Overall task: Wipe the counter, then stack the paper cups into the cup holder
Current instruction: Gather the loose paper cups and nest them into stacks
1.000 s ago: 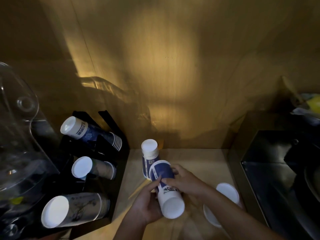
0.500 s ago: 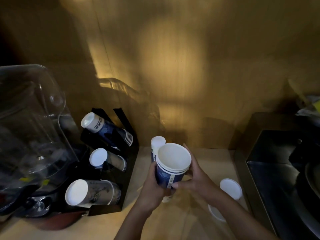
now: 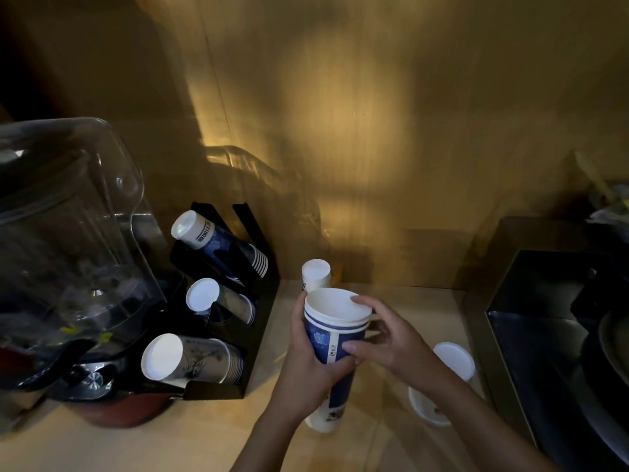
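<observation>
While both hands are on the nested stack of cups (image 3: 335,338), the step in hand appears to be squaring it up before loading. The left hand (image 3: 308,362) is wrapped around the lower body; the right hand (image 3: 391,338) holds it too, fingers pressing the rim and side. To do this well, seat the cups fully and evenly, then feed the stack into a free slot of the cup holder (image 3: 252,335). The stack is held above the desk (image 3: 211,441), mouth up, just right of the holder. It is blue-patterned with white rims. Another stack (image 3: 316,274) stands behind; loose cups (image 3: 454,357) lie to the right.
</observation>
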The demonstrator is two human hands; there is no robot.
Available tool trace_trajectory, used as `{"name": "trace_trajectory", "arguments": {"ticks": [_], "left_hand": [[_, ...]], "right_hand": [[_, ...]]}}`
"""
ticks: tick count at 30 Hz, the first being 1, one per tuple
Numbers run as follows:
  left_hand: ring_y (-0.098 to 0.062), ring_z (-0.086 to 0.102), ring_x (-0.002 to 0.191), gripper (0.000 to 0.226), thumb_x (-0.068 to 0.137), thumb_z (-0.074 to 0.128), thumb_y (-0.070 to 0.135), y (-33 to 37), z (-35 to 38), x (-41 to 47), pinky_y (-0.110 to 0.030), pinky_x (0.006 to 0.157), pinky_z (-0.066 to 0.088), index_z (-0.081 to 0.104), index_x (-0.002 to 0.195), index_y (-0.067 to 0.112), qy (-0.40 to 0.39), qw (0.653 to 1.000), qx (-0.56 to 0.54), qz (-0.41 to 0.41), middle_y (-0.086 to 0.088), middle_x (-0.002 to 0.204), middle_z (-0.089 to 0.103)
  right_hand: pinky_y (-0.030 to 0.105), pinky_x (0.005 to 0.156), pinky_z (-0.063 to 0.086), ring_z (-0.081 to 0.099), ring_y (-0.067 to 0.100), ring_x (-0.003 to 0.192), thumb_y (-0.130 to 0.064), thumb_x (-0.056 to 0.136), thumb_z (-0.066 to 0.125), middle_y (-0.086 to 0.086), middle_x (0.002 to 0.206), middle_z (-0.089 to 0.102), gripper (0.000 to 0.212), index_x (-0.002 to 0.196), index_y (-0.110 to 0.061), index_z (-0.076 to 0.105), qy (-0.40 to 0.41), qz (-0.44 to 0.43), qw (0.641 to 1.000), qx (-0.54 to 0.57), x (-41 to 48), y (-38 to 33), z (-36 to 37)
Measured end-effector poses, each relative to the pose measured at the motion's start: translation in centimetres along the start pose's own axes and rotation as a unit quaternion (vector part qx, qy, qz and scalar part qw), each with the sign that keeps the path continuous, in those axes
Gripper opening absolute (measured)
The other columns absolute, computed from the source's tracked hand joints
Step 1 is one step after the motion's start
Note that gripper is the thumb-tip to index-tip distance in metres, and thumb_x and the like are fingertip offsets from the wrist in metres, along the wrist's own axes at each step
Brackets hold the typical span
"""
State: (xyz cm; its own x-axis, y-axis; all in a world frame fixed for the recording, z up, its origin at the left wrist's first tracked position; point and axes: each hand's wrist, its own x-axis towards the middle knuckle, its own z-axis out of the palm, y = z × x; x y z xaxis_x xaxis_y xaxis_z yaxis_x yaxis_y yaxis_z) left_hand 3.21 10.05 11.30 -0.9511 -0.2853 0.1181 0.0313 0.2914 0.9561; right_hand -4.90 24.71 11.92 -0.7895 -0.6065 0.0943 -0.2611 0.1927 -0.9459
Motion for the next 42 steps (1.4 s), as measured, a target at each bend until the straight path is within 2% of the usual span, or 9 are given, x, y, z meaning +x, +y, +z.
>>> {"name": "trace_trajectory", "arguments": {"ticks": [5, 13, 16, 22, 27, 32, 35, 38, 42], "left_hand": [[0.025, 0.042, 0.108, 0.105, 0.059, 0.086, 0.013, -0.2, 0.1, -0.6, 0.006, 0.077, 0.038, 0.021, 0.137, 0.038, 0.006, 1.0, 0.031, 0.001, 0.024, 0.128, 0.041], [0.003, 0.049, 0.115, 0.103, 0.058, 0.085, 0.024, 0.0, 0.3, -1.2, -0.003, 0.086, 0.043, 0.024, 0.14, 0.032, -0.007, 0.995, 0.1, 0.017, 0.012, 0.133, 0.046], [0.016, 0.049, 0.104, 0.099, 0.057, 0.085, 0.026, 0.0, 0.2, -1.3, 0.002, 0.077, 0.04, 0.026, 0.136, 0.033, -0.021, 0.995, 0.092, 0.008, 0.021, 0.12, 0.049], [0.022, 0.051, 0.094, 0.093, 0.055, 0.086, 0.029, -1.1, 0.0, -1.9, 0.002, 0.066, 0.044, 0.021, 0.116, 0.055, -0.034, 0.996, 0.077, -0.04, 0.03, 0.113, 0.045], [-0.002, 0.06, 0.101, 0.098, 0.055, 0.087, 0.024, -1.6, -1.2, -2.3, -0.017, 0.079, 0.052, 0.019, 0.109, 0.07, -0.027, 0.996, 0.066, -0.049, 0.019, 0.123, 0.048], [-0.006, 0.059, 0.108, 0.095, 0.045, 0.084, 0.035, -1.4, -1.8, -2.1, -0.028, 0.09, 0.052, 0.025, 0.111, 0.068, 0.012, 0.998, 0.059, -0.016, 0.014, 0.125, 0.051], [0.001, 0.056, 0.11, 0.098, 0.045, 0.085, 0.031, -1.6, -1.8, -1.9, -0.021, 0.088, 0.048, 0.025, 0.112, 0.069, 0.032, 0.998, 0.058, 0.011, 0.024, 0.122, 0.049], [0.01, 0.051, 0.111, 0.104, 0.048, 0.088, 0.021, -2.0, -1.9, -1.9, -0.008, 0.083, 0.046, 0.026, 0.115, 0.069, 0.039, 0.998, 0.049, 0.026, 0.039, 0.117, 0.047], [0.01, 0.046, 0.118, 0.102, 0.047, 0.087, 0.027, -1.9, -2.0, -2.1, -0.007, 0.091, 0.044, 0.026, 0.122, 0.064, 0.058, 0.995, 0.057, 0.052, 0.046, 0.12, 0.04]], "right_hand": [[0.017, 0.098, 0.015, 0.033, 0.006, 0.122, -0.045, 0.074, 0.058, -0.027, 0.121, 0.047, 0.002, 0.074, -0.047, 0.059, 0.012, -0.064, 0.988, -0.137, -0.6, -0.6, -0.6], [0.02, 0.089, 0.027, 0.046, 0.005, 0.105, -0.034, 0.085, 0.053, -0.013, 0.087, 0.066, 0.018, 0.072, -0.028, 0.064, 0.018, -0.052, 0.995, -0.082, -1.0, -0.2, -0.9], [0.019, 0.08, 0.034, 0.043, 0.012, 0.102, -0.035, 0.089, 0.045, -0.011, 0.081, 0.06, 0.025, 0.066, -0.033, 0.055, 0.028, -0.042, 0.994, -0.098, -1.1, -0.5, -0.6], [0.018, 0.051, 0.037, 0.048, 0.001, 0.056, -0.031, 0.091, 0.047, -0.002, 0.062, 0.05, 0.03, 0.066, -0.014, 0.051, 0.211, -0.023, 0.976, 0.051, 0.1, -2.2, -3.0], [0.027, 0.055, 0.03, 0.037, 0.006, 0.058, -0.022, 0.091, 0.051, 0.004, 0.06, 0.041, 0.032, 0.061, -0.01, 0.048, 0.285, -0.022, 0.955, 0.076, 0.7, -1.9, -5.5], [0.015, 0.05, 0.04, 0.05, 0.001, 0.053, -0.018, 0.086, 0.058, 0.0, 0.06, 0.057, 0.022, 0.066, -0.012, 0.059, 0.261, -0.011, 0.958, 0.119, -0.2, -0.9, -5.5], [0.015, 0.055, 0.049, 0.063, 0.004, 0.062, -0.006, 0.081, 0.063, -0.004, 0.066, 0.071, 0.006, 0.085, -0.009, 0.063, 0.189, -0.004, 0.971, 0.147, -0.4, -0.6, -5.1], [0.022, 0.065, 0.055, 0.068, 0.011, 0.08, 0.004, 0.074, 0.067, -0.002, 0.084, 0.074, 0.051, 0.113, -0.026, 0.051, 0.127, 0.01, 0.978, 0.163, -0.7, -0.1, -4.9], [0.017, 0.075, 0.051, 0.06, 0.001, 0.1, 0.002, 0.067, 0.074, -0.012, 0.118, 0.057, 0.09, 0.121, -0.058, 0.035, 0.072, 0.003, 0.994, 0.079, -1.2, 0.1, -5.1]]}}
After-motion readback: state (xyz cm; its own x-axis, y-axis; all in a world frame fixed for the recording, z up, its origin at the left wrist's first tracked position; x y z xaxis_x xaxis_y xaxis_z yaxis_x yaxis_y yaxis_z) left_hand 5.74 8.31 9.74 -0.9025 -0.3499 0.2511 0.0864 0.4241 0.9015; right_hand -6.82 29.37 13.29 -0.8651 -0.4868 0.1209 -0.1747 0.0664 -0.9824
